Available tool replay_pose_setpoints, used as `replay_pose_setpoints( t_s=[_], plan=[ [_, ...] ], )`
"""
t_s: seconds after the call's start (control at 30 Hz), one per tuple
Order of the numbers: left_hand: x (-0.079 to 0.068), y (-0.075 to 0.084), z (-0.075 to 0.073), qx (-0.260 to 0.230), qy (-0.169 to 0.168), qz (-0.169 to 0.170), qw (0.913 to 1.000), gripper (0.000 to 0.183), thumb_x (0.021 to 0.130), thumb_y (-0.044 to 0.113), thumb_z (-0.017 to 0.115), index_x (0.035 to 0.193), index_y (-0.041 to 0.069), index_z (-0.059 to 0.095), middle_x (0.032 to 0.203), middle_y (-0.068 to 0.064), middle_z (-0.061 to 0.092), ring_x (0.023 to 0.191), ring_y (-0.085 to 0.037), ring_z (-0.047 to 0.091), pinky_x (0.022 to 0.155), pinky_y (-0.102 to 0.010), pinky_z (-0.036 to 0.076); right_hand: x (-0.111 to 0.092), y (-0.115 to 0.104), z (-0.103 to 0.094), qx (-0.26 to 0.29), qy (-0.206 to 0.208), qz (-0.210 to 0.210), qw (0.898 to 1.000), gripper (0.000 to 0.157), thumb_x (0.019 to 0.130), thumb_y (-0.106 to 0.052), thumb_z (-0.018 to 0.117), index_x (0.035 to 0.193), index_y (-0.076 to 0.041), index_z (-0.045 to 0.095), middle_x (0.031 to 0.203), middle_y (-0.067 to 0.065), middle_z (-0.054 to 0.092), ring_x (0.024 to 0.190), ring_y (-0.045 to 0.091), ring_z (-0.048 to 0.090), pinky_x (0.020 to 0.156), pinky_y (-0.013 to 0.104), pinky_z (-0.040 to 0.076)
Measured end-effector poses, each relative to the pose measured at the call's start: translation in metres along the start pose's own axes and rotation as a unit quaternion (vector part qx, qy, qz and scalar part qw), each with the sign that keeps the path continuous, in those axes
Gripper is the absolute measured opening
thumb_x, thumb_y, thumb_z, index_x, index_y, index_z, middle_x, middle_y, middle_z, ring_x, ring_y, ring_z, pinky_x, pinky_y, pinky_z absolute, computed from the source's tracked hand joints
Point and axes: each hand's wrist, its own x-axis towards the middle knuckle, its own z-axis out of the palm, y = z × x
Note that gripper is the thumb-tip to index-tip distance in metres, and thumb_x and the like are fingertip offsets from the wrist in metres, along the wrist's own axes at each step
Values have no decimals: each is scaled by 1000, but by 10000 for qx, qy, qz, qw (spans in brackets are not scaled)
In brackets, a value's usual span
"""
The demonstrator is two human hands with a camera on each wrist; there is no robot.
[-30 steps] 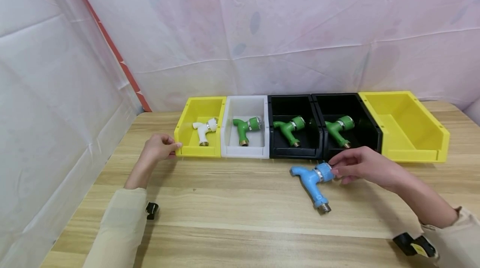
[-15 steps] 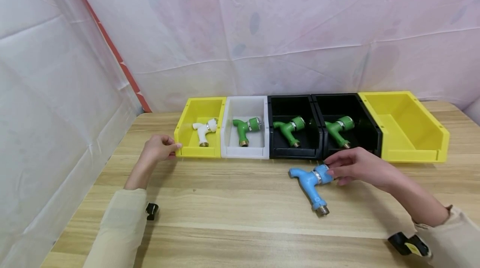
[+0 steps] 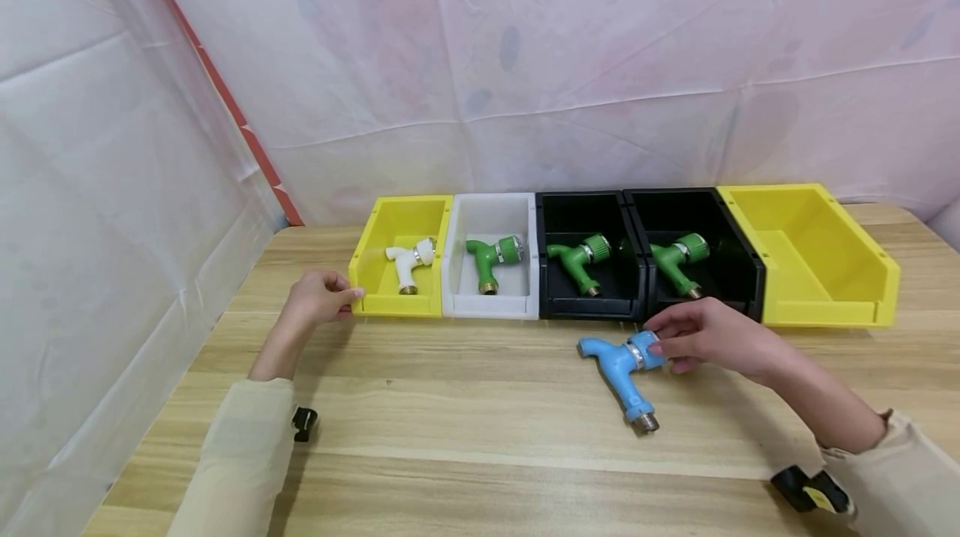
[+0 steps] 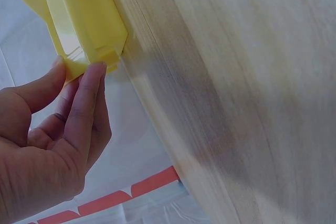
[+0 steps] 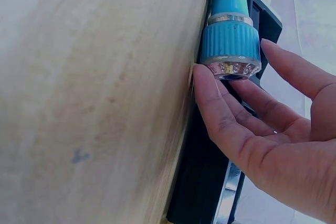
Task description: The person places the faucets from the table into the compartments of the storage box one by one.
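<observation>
A blue tap (image 3: 618, 366) with a ribbed knob and metal threaded end lies on the table in front of the black bins. My right hand (image 3: 720, 341) holds its knob, thumb on one side and index finger on the other; the right wrist view shows the knob (image 5: 231, 43) between them. At the row's left end, my left hand (image 3: 321, 297) pinches the front corner of a yellow bin (image 3: 397, 305), with thumb and fingers at its edge (image 4: 79, 69) in the left wrist view. Inside that bin lies a white tap (image 3: 407, 263).
Right of that bin stand a white bin (image 3: 491, 306) and two black bins (image 3: 588, 308), each with a green tap (image 3: 487, 258). Another yellow bin (image 3: 825, 312) ends the row and has no tap in it. A cloth curtain (image 3: 525, 103) hangs behind the wooden table (image 3: 465, 437).
The blue tap has shifted slightly left and toward me. My right hand has moved a little the same way; my left hand has stayed at the yellow bin.
</observation>
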Motion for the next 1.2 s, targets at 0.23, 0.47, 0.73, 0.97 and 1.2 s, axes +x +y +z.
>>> replay_pose_setpoints(
  t_s=[0.23, 0.47, 0.73, 0.97, 1.2],
  plan=[
    [0, 0, 0, 35, 7, 14, 10000, 22, 88, 13, 61, 92, -7, 55, 84, -12, 51, 70, -18, 58, 67, -31, 55, 0, 2, 0, 43, -63, -83, 9999, 44, 83, -9, 66, 114, 17, 49, 92, 14, 60, 78, 20, 61, 68, 33, 55],
    [-1, 0, 0, 60, 10, 14, 10000, 22, 89, 14, 61, 93, -7, 55, 85, -12, 51, 70, -17, 57, 67, -31, 55, 0, 3, -1, -2, -145, -148, 9998, 44, 83, -8, 66, 114, 18, 48, 92, 15, 60, 78, 20, 60, 69, 33, 55],
    [-1, 0, 1, 68, 22, 32, 10000, 23, 89, 14, 61, 93, -7, 55, 85, -12, 51, 70, -18, 58, 68, -32, 55, 0, 3, -3, -17, -314, -233, 9992, 48, 83, -7, 65, 118, 19, 45, 96, 16, 59, 81, 20, 60, 70, 33, 55],
    [-1, 0, 0, 29, 7, -10, 10000, 23, 89, 14, 61, 94, -8, 55, 87, -13, 51, 73, -20, 58, 69, -32, 55, -1, 5, -4, -38, -343, -410, 9986, 41, 83, -3, 63, 113, 19, 47, 93, 16, 58, 80, 20, 60, 70, 33, 55],
    [0, 0, 0, 29, -8, -18, 10000, 22, 89, 13, 60, 94, -7, 55, 86, -12, 51, 73, -21, 59, 68, -31, 55, -1, 4, -3, 88, -301, -305, 9990, 40, 83, -4, 64, 112, 17, 49, 94, 16, 58, 80, 22, 60, 70, 34, 55]
  ],
)
